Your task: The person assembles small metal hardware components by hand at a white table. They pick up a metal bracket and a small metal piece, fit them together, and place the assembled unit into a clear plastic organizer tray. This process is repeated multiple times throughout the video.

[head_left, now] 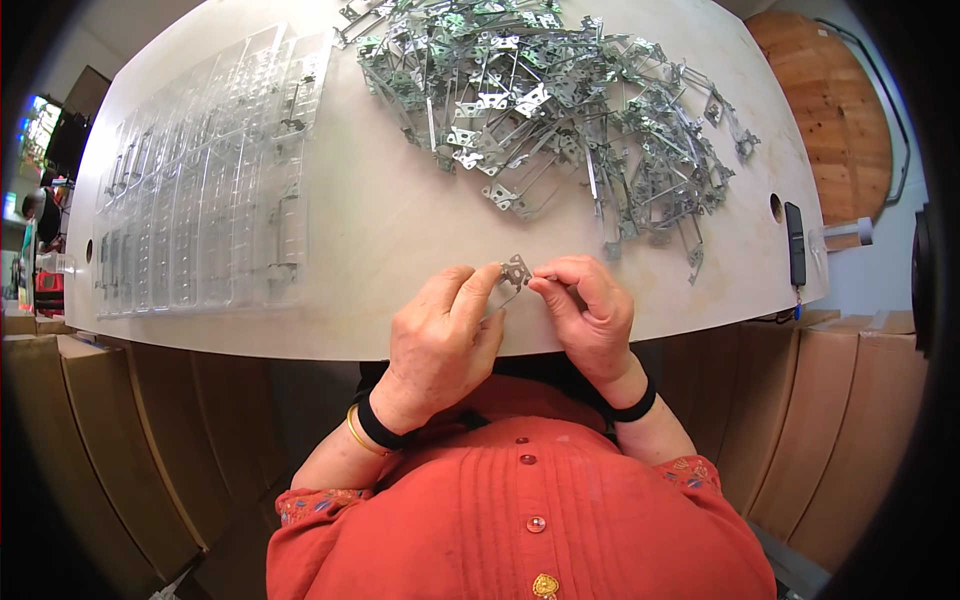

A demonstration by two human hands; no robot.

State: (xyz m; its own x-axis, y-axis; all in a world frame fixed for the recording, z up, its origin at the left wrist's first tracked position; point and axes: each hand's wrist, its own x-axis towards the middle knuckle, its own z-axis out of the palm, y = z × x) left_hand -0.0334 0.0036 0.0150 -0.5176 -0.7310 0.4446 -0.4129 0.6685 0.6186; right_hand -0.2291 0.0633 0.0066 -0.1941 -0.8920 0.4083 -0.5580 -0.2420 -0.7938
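Note:
Between my two hands, just above the near part of the table, is a small metal bracket with punched holes and a thin rod. My left hand pinches it from the left, fingers closed on its edge. The thumb and forefinger of my right hand are pressed together at the bracket's right side; whatever lies between those fingertips is too small to make out. Beyond my hands spreads a large tangled heap of similar metal brackets. On the left lies a clear plastic tray with long slots, some holding metal pieces.
The white table has a curved near edge close to my body. A dark phone-like device lies at the right edge. Cardboard boxes stand below on both sides. A round wooden board leans beyond the right edge.

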